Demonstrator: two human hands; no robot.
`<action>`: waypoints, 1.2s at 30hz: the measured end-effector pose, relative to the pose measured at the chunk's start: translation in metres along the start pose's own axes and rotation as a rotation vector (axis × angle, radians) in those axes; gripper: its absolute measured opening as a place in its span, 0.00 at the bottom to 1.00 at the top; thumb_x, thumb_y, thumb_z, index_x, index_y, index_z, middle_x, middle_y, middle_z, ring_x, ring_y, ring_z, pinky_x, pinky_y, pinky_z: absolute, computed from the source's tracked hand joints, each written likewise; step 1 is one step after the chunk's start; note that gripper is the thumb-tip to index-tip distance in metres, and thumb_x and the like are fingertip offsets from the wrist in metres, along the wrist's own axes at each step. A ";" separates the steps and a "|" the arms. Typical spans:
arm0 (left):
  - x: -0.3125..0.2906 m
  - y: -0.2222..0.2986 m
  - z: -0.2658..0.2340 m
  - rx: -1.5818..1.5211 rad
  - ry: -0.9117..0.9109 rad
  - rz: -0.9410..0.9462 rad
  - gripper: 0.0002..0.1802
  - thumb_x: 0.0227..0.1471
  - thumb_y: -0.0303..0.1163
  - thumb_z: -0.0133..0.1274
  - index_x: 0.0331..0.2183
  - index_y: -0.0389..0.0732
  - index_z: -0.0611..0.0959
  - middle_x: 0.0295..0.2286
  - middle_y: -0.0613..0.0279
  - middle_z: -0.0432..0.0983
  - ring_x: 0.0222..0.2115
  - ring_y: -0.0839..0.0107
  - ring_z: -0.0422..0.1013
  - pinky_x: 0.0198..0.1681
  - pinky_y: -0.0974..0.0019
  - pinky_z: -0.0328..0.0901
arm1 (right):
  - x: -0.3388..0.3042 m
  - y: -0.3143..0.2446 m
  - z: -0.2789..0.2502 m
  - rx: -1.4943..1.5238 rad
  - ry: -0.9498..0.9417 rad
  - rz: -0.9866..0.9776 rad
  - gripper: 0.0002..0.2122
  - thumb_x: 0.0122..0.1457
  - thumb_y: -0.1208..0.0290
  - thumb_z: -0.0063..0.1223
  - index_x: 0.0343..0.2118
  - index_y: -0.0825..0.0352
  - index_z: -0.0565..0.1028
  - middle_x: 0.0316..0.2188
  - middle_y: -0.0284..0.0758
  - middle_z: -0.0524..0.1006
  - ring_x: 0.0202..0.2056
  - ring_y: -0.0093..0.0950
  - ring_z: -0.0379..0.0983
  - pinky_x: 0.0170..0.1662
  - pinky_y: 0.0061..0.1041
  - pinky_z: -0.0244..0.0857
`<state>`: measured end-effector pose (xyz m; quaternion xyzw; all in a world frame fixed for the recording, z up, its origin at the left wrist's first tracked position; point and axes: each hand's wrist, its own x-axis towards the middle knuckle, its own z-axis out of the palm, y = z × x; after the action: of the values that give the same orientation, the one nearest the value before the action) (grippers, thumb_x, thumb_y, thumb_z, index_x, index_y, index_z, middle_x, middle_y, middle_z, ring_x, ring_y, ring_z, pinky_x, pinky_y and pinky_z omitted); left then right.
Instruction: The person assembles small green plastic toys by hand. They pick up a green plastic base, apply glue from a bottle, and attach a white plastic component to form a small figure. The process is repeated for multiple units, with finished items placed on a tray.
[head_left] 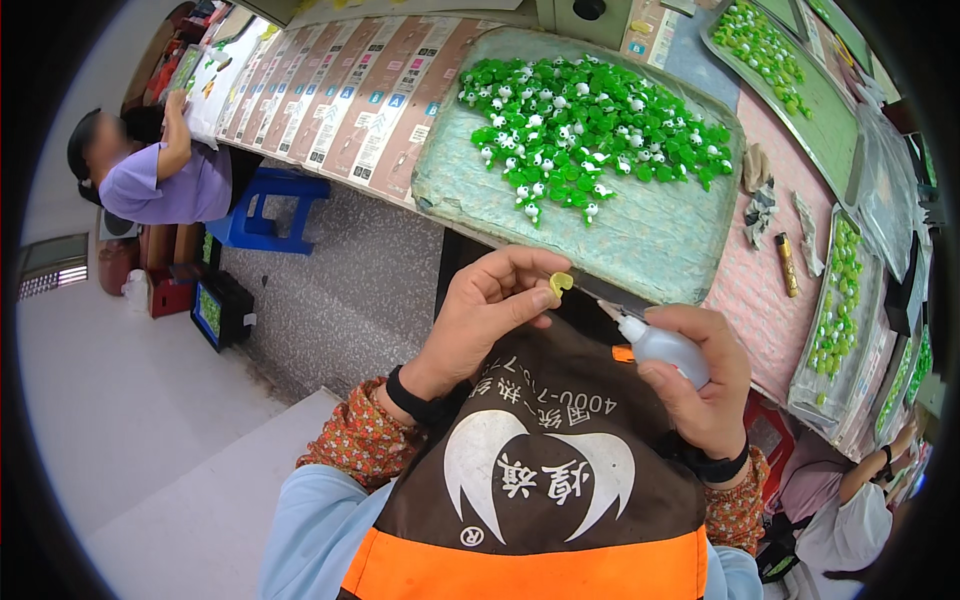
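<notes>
- The left hand (490, 310) pinches a small yellow-green piece (560, 284) between thumb and fingertips, holding it up just above the apron.
- The right hand (705, 375) is wrapped around a small white squeeze bottle (662, 345); its thin nozzle points toward the yellow-green piece, and the tip sits near it but apart.
- Both wrists carry a black band, with patterned orange sleeves behind them.
- Under the hands lies a brown apron (545, 470) with an orange band across it and a white wing-shaped emblem with white lettering.
- Just beyond the hands is a pale green padded tray (640, 245), with a heap of small green pieces (590, 125) with white dots on its far half.
- Beyond the left hand, a row of long brown-and-white printed cards (350, 95) with small blue square labels lies side by side on the bench.
- Beyond the right hand, on a pink cloth (750, 280), sit more trays of green pieces (835, 300).
- Far to the left, a person in a purple top (165, 180) works at the bench beside a blue stool (270, 205).
</notes>
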<state>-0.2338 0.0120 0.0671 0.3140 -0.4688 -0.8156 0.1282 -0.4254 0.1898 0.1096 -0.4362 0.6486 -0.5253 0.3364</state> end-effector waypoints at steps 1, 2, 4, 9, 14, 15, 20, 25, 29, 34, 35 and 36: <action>0.000 0.001 0.000 -0.019 0.000 0.002 0.25 0.60 0.25 0.55 0.58 0.37 0.72 0.38 0.64 0.76 0.37 0.79 0.73 0.42 0.71 0.74 | -0.002 0.002 -0.002 0.041 0.032 0.016 0.17 0.56 0.74 0.65 0.48 0.70 0.75 0.40 0.36 0.79 0.37 0.24 0.77 0.42 0.23 0.70; 0.001 0.002 0.000 -0.038 0.001 0.004 0.26 0.60 0.25 0.54 0.59 0.37 0.71 0.38 0.64 0.76 0.37 0.79 0.73 0.42 0.70 0.74 | -0.005 0.005 -0.005 0.082 0.065 0.032 0.19 0.57 0.74 0.65 0.50 0.70 0.74 0.42 0.36 0.78 0.38 0.23 0.76 0.43 0.23 0.69; 0.002 0.004 0.001 -0.061 -0.019 0.011 0.27 0.60 0.26 0.54 0.60 0.37 0.70 0.38 0.63 0.76 0.36 0.80 0.73 0.42 0.69 0.75 | -0.007 0.013 -0.011 0.154 0.158 0.039 0.21 0.57 0.74 0.64 0.53 0.71 0.72 0.45 0.35 0.77 0.41 0.22 0.75 0.46 0.22 0.68; 0.003 0.006 0.004 -0.108 -0.071 0.005 0.28 0.61 0.27 0.53 0.62 0.38 0.68 0.39 0.63 0.75 0.35 0.80 0.73 0.41 0.70 0.76 | -0.005 0.045 -0.034 0.001 0.464 -0.021 0.23 0.60 0.76 0.61 0.57 0.71 0.67 0.50 0.36 0.75 0.48 0.23 0.73 0.52 0.22 0.66; 0.006 0.004 0.004 -0.151 -0.106 -0.022 0.30 0.62 0.27 0.52 0.64 0.39 0.66 0.39 0.63 0.75 0.34 0.81 0.72 0.40 0.71 0.76 | -0.011 0.082 -0.061 -0.251 0.586 0.005 0.20 0.61 0.80 0.58 0.56 0.69 0.68 0.51 0.39 0.75 0.49 0.25 0.73 0.54 0.25 0.66; 0.007 0.003 0.004 -0.150 -0.111 -0.025 0.31 0.62 0.26 0.52 0.64 0.39 0.65 0.39 0.63 0.74 0.34 0.81 0.72 0.39 0.71 0.76 | -0.010 0.086 -0.062 -0.195 0.596 0.024 0.20 0.61 0.80 0.58 0.55 0.69 0.68 0.51 0.40 0.75 0.49 0.26 0.73 0.54 0.26 0.66; 0.008 0.004 0.008 -0.168 -0.142 -0.029 0.31 0.61 0.26 0.52 0.64 0.39 0.65 0.39 0.64 0.74 0.35 0.81 0.72 0.39 0.72 0.76 | -0.009 0.093 -0.060 -0.091 0.637 0.001 0.20 0.61 0.81 0.57 0.55 0.69 0.66 0.53 0.42 0.73 0.50 0.28 0.72 0.57 0.30 0.65; 0.007 0.005 0.009 -0.176 -0.155 -0.038 0.33 0.61 0.26 0.52 0.65 0.39 0.64 0.38 0.64 0.75 0.34 0.81 0.72 0.39 0.72 0.76 | -0.016 0.075 -0.051 -0.685 0.897 -0.229 0.21 0.59 0.83 0.57 0.54 0.70 0.65 0.53 0.46 0.71 0.52 0.34 0.70 0.57 0.34 0.64; 0.007 0.006 0.012 -0.162 -0.171 -0.061 0.34 0.61 0.25 0.52 0.66 0.40 0.63 0.38 0.65 0.75 0.34 0.81 0.72 0.38 0.73 0.76 | -0.017 0.047 -0.027 -0.539 0.663 -0.532 0.19 0.56 0.85 0.57 0.50 0.71 0.67 0.46 0.44 0.72 0.46 0.35 0.69 0.55 0.36 0.63; 0.008 0.007 0.019 -0.151 -0.197 -0.079 0.34 0.60 0.24 0.51 0.66 0.41 0.63 0.38 0.66 0.75 0.33 0.82 0.72 0.38 0.74 0.76 | 0.027 0.012 0.021 -0.480 0.234 -0.380 0.16 0.48 0.79 0.67 0.39 0.66 0.74 0.39 0.40 0.73 0.40 0.39 0.69 0.43 0.34 0.63; 0.007 0.009 0.021 -0.146 -0.196 -0.083 0.33 0.60 0.24 0.51 0.66 0.41 0.64 0.38 0.66 0.74 0.33 0.82 0.72 0.38 0.74 0.76 | 0.030 0.014 0.026 -0.518 0.216 -0.389 0.15 0.47 0.79 0.67 0.38 0.65 0.75 0.38 0.40 0.72 0.39 0.39 0.69 0.41 0.34 0.63; 0.006 0.010 0.021 -0.141 -0.189 -0.087 0.33 0.60 0.24 0.51 0.66 0.41 0.64 0.38 0.66 0.74 0.33 0.82 0.72 0.38 0.74 0.76 | 0.032 0.014 0.032 -0.551 0.194 -0.398 0.14 0.47 0.79 0.67 0.37 0.65 0.76 0.37 0.39 0.71 0.37 0.39 0.68 0.39 0.34 0.62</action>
<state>-0.2522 0.0183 0.0807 0.2460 -0.4061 -0.8773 0.0695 -0.4126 0.1490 0.0895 -0.5764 0.6972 -0.4249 0.0340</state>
